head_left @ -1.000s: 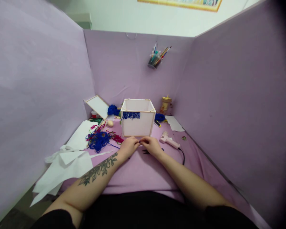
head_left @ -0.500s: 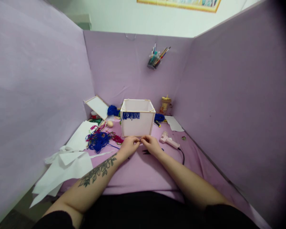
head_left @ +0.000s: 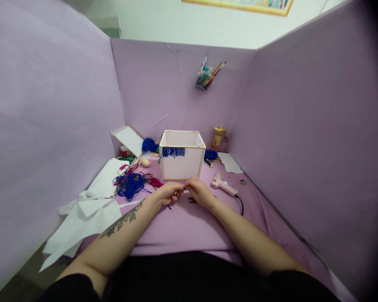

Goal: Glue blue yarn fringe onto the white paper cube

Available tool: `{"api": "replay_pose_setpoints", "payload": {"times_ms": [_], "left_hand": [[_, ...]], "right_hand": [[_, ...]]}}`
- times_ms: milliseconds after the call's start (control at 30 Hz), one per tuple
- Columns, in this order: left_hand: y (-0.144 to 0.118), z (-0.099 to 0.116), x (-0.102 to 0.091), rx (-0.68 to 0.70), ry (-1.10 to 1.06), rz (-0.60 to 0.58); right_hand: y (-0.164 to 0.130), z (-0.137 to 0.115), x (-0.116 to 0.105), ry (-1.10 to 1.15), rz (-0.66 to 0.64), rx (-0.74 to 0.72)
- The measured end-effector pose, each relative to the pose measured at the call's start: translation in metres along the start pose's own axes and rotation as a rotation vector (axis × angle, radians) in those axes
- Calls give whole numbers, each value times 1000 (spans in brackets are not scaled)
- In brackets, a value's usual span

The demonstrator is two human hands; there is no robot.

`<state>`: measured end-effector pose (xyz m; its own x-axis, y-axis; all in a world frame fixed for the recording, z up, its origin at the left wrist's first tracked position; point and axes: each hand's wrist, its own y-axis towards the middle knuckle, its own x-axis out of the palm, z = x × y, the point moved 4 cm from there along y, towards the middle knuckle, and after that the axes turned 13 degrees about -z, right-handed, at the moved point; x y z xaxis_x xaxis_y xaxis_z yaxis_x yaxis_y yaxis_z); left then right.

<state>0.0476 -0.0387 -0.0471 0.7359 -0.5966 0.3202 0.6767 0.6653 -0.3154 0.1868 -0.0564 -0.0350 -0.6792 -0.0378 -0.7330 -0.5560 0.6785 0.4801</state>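
My left hand (head_left: 170, 193) and my right hand (head_left: 198, 189) meet at their fingertips just in front of the white box (head_left: 182, 165). Both pinch a small bit of blue yarn, mostly hidden by the fingers. A short blue yarn end (head_left: 169, 207) sticks out below my left hand. Blue yarn stitching (head_left: 173, 152) runs along the upper left of the box's front panel. To the left lies a tangled blue yarn heap (head_left: 130, 184), with a strand leading toward my left hand. Dark scissors (head_left: 192, 200) lie partly under my right hand.
A pink glue gun (head_left: 224, 184) with a black cord lies at right. White sheets (head_left: 85, 214) cover the left side. Behind stand a framed white panel (head_left: 129, 140), a blue yarn ball (head_left: 149, 145) and a yellow-brown cup (head_left: 219, 137). A pen holder (head_left: 204, 79) hangs on the back wall.
My left hand has turned, its fingers now more curled, and the blue yarn end below it shows more. My right hand remains at nearly the same spot, slightly tilted.
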Motion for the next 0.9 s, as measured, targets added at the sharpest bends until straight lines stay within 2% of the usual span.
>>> {"api": "replay_pose_setpoints", "payload": {"times_ms": [200,400,633,767,900], "left_hand": [[-2,1,-2,26,-20,-26],[0,-1,-2,84,134,-62],[1,2,-2,167,289,51],[0,3,-2,174,325,78],[0,2,-3,167,332,93]], "right_hand": [[1,0,-1,-73,1,-31],[0,0,-4,58,47,101],[-2,14,-2,227,133,298],[-1,22,3,326,94,367],[0,21,6,413,46,358]]}}
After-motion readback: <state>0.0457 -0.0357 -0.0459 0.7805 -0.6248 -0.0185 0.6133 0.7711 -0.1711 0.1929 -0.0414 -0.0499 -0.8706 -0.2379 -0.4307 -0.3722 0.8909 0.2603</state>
